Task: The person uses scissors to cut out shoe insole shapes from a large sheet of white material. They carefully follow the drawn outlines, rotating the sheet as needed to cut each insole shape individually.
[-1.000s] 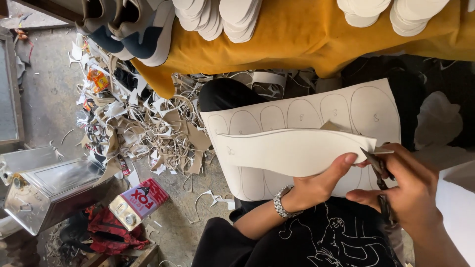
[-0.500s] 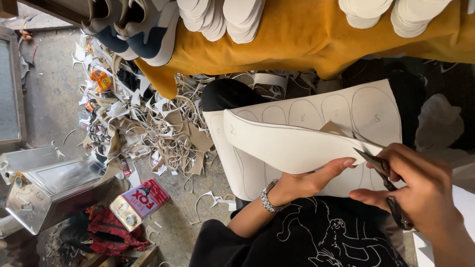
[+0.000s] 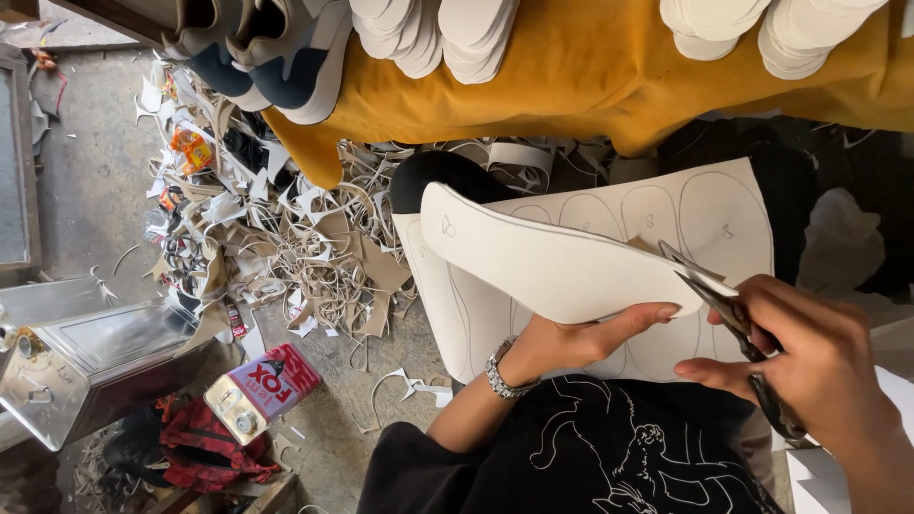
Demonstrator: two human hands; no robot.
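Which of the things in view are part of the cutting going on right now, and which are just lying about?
In use:
- left hand, holding the cut-out sole piece
- right hand, working the scissors
- marked sheet underneath

Lying about:
- scrap pile on the floor
- red tin
- metal can
- shoes
- stacked soles

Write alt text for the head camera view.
A person's right hand works scissors into a white insole-shaped cutout, which the left hand steadies over a traced white sheet. Paper offcuts litter the floor below a yellow-draped bench.
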